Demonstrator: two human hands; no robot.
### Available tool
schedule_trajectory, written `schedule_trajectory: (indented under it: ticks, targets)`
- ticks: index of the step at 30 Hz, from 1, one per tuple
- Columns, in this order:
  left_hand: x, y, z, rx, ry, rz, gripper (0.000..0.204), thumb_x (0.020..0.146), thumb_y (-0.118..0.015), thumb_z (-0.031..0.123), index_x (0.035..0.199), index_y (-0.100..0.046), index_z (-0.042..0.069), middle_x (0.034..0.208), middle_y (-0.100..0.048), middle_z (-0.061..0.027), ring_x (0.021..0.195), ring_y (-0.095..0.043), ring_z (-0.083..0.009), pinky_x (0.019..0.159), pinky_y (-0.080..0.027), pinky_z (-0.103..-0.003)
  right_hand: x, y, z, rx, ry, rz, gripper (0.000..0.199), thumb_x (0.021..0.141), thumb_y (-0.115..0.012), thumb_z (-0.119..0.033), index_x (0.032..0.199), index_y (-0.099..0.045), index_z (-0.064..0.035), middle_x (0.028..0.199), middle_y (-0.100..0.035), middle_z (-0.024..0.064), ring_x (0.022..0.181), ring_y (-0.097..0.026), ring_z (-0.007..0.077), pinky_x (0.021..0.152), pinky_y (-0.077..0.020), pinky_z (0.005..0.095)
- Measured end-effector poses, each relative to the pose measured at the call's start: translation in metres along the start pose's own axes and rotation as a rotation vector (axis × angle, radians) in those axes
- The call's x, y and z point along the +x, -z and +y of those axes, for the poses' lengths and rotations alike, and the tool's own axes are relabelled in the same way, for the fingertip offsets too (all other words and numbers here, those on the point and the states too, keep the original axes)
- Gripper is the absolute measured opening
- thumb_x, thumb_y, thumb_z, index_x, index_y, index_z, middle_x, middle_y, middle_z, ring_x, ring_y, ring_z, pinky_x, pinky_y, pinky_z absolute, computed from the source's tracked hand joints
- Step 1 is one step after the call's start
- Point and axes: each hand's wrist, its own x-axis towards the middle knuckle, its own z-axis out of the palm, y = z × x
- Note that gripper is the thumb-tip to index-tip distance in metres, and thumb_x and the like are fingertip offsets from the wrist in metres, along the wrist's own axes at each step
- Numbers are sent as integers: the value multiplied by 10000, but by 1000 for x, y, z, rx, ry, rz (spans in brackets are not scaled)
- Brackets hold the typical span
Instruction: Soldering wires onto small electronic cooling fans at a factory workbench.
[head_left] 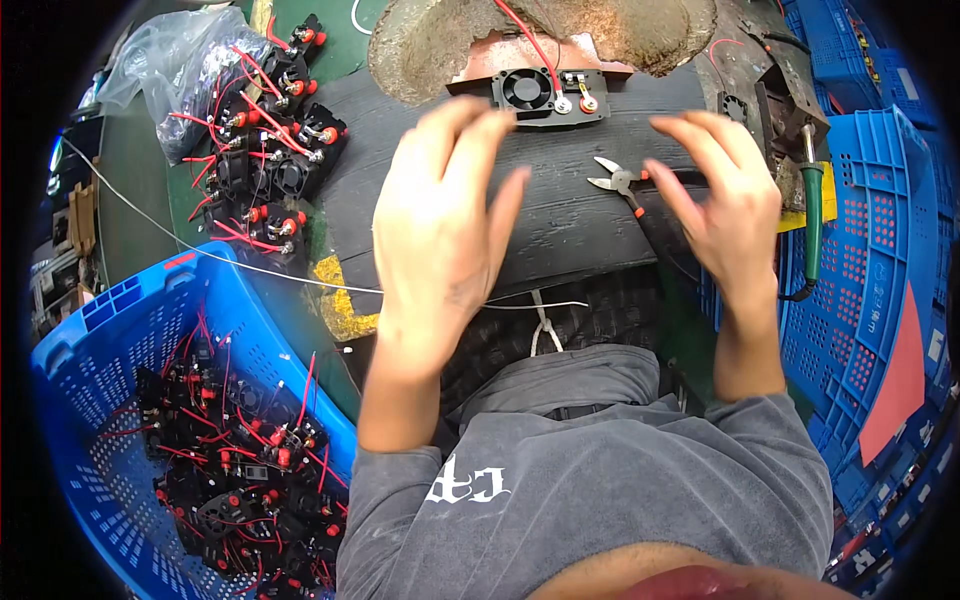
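Note:
A black panel (551,117) with a small cooling fan (527,90), two terminals and a red wire (530,35) rests at the far side of the black work board. My left hand (440,215) is over the board, its thumb apart from the fingers and its fingertips at the panel's left edge; whether they touch it I cannot tell. My right hand (728,200) hovers at the right, open and with nothing in it. Between my hands lies a pair of diagonal cutters (622,182), jaws apart. My right thumb is close to one handle, the other handle running beneath.
Several wired fan panels (262,150) are heaped at the left beside a clear plastic bag (165,60). More fill a blue basket (245,275) at lower left. A green-handled soldering iron (812,225) stands at the right, near blue crates (860,270). A thin white cord (200,248) crosses leftward.

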Motion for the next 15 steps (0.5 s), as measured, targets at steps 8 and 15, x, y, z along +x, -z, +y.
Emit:
schedule_trajectory:
  ticks: [8,15]
  targets:
    - [-55,33,10,-250,53,-590,292,693,-800,112,962,-696,69,1018,-631,-78,998,-591,-299,849,-473,-387,-52,59,-3,62,-73,-58,341,758,-802,-122,1069,-737,-1,1154,-701,137,1123,-624,331,987,-481,422]
    - [-50,43,14,-312,124,-591,350,626,-851,141,945,-712,102,984,-603,-69,958,-565,-293,835,-456,-392,-92,121,103,-202,-300,220,247,925,-650,72,1133,-735,-30,1029,-718,69,825,-626,113,633,-441,237]
